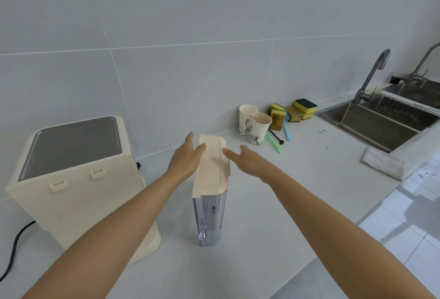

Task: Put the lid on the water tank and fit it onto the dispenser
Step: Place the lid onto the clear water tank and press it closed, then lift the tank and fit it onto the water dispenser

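Two bare hands meet over the middle of the white tabletop (273, 203), and I go from left to right. At the far left stands the cream plastic box-shaped dispenser with a grey top panel (71, 170); its side facing the tank shows two small cream hooks (77, 179), which I judge are the places where the tank must hang, so the free side is turned toward the work. A black cable (14, 251) leaves it at the bottom left. Next, the left hand (185, 158) is flat with released fingers (199, 149) lying on the left edge of the cream rectangular plastic lid (212, 167). This lid sits on top of the narrow clear plastic water tank (209, 217), which stands upright on the tabletop just beside the dispenser but not touching it. The right hand (247, 158) is also open, its fingers at the right edge of the lid, grasping nothing; probably both palms press or check the lid from two sides so that it seats evenly. Farther right are two paper cups with printed drawings (254, 123); any writing on them is too small to read. Then come yellow sponges with green backs (295, 110), a steel sink (381, 122) and a folded cloth (383, 163). No brand name is visible anywhere.
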Tool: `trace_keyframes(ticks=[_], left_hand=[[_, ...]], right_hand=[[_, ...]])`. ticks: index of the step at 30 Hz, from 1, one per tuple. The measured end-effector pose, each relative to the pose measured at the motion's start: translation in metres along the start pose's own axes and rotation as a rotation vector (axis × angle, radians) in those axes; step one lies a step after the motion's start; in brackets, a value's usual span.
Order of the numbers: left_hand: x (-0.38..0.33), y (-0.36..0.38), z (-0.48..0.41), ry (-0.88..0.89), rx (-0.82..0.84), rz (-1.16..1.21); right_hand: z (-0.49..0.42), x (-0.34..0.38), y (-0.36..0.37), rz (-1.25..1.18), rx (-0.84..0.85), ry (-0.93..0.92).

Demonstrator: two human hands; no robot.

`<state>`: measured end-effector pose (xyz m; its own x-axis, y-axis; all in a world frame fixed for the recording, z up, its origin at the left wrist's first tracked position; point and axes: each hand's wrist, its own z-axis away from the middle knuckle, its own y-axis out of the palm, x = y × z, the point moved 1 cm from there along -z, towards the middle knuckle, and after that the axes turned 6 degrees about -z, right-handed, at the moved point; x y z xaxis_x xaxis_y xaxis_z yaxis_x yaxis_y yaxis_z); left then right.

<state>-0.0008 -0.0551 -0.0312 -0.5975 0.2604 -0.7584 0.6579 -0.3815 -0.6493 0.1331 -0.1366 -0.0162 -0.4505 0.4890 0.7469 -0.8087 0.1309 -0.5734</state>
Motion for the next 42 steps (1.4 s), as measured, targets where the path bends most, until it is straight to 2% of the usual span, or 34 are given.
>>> trace_keyframes(ticks=[2,4,9,15,25,30,36,40,42], left_hand=[[-0.006,-0.001,0.019,0.147,-0.108,-0.112],[-0.010,0.001,0.041,0.296,-0.148,-0.295],[-0.013,0.024,0.073,0.647,-0.227,-0.637],[0.002,0.038,0.061,0.570,-0.201,-0.786],[0.009,0.031,0.070,0.592,-0.269,-0.687],[0.032,0.007,0.070,0.626,-0.302,-0.767],[0.055,-0.017,0.061,0.610,-0.252,-0.852],[0.064,-0.027,0.053,0.619,-0.287,-0.853],[0.068,-0.030,0.052,0.605,-0.294,-0.817]], right_hand=[[-0.009,0.013,-0.008,-0.028,-0.066,-0.111],[-0.020,0.028,-0.009,0.020,-0.087,-0.204],[-0.054,0.047,0.011,0.280,0.048,-0.329],[-0.074,0.041,0.028,0.460,0.156,-0.322],[-0.063,0.036,0.023,0.672,0.114,-0.364],[-0.054,0.018,0.012,0.588,0.020,-0.346],[-0.026,0.011,0.009,0.496,0.030,-0.334],[-0.021,-0.010,0.013,0.576,-0.053,-0.303],[-0.020,-0.021,0.013,0.565,-0.105,-0.361]])
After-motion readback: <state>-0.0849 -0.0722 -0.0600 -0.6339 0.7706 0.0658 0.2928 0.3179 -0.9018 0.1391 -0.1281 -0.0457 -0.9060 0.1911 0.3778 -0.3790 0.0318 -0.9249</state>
